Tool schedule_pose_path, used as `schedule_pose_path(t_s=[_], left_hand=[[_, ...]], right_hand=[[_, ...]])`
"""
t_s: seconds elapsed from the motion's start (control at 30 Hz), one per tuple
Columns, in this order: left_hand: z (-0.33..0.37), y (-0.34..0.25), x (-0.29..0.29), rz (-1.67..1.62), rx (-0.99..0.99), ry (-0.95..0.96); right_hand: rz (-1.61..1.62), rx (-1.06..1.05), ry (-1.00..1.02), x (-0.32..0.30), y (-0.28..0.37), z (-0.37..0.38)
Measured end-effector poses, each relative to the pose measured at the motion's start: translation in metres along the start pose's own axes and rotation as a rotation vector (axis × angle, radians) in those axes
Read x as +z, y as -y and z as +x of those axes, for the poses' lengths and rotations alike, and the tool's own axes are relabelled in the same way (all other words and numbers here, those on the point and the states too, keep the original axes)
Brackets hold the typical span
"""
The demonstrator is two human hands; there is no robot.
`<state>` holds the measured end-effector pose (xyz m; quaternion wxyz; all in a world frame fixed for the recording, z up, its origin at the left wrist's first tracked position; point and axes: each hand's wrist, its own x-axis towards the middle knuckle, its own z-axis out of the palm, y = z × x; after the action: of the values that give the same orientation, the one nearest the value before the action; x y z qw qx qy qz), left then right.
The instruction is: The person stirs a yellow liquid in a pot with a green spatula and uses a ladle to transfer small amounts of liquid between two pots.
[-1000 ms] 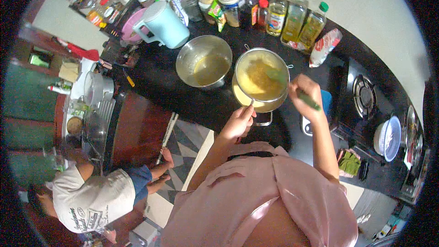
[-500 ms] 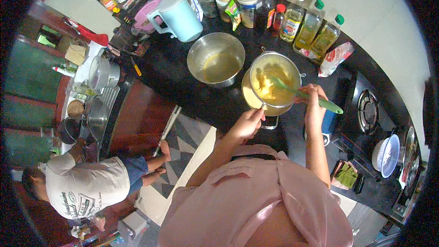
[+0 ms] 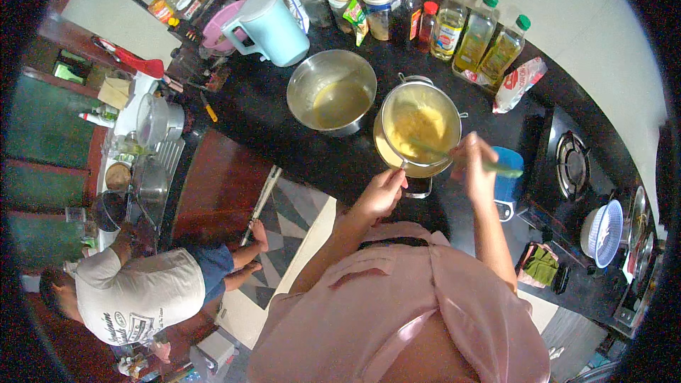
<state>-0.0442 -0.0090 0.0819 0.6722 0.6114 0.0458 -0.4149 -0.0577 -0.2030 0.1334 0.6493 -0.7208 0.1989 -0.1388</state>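
Observation:
A round metal sieve [image 3: 405, 102] rests over a steel pot [image 3: 386, 159] on the black counter. Soft yellow mash [image 3: 423, 126] lies inside the sieve. My left hand [image 3: 380, 194] pinches the sieve's handle at its near rim. In my right hand [image 3: 474, 164] is a green spatula [image 3: 506, 169], its handle end pointing right and its blade down in the mash, partly hidden. Just left of the pot, a wide steel bowl [image 3: 355, 76] holds a little yellowish residue or liquid at the bottom.
A light-blue pitcher [image 3: 273, 28], jars and oil bottles [image 3: 477, 41] line the back wall. To the right are a blue kitchen scale [image 3: 505, 181], a gas stove [image 3: 571, 163] and a blue basket [image 3: 604, 237]. Another person [image 3: 145, 294] works at the left counter.
My right hand has drawn the spatula nearer to me, toward the sieve's near side, and the mash looks more spread out. My left hand keeps its hold on the handle.

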Motion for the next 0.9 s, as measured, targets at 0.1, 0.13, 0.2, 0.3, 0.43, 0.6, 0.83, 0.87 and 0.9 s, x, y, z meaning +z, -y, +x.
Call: schedule_pose_path(t_s=[0.1,0.13,0.2,0.3,0.43,0.6,0.83,0.87,0.9], left_hand=[[-0.004,-0.002,-0.002,-0.044,-0.049,0.014],[-0.005,-0.004,-0.002,-0.054,-0.066,0.017],[-0.005,-0.006,0.001,-0.047,-0.064,0.0],[-0.006,-0.007,0.004,-0.022,-0.054,-0.003],[-0.002,-0.009,0.006,0.02,-0.007,-0.041],[0.002,-0.005,-0.004,-0.026,-0.069,0.02],[0.0,-0.014,-0.001,-0.061,-0.081,0.042],[0.0,-0.016,-0.001,-0.046,-0.074,0.032],[0.0,-0.017,-0.001,-0.05,-0.073,0.028]], right_hand=[[0.276,-0.001,-0.026,-0.014,0.008,0.017],[0.277,-0.004,-0.023,-0.014,0.008,0.02],[0.182,-0.135,-0.083,-0.014,0.008,0.024],[-0.304,-0.469,-0.046,-0.009,-0.014,0.03],[-0.401,-0.624,0.209,0.01,-0.005,0.001],[-0.234,-0.397,0.252,-0.022,-0.007,0.016],[-0.338,-0.593,0.169,-0.023,0.02,0.046],[-0.454,-0.657,0.151,-0.021,0.023,0.045],[-0.48,-0.69,0.206,-0.022,0.02,0.042]])
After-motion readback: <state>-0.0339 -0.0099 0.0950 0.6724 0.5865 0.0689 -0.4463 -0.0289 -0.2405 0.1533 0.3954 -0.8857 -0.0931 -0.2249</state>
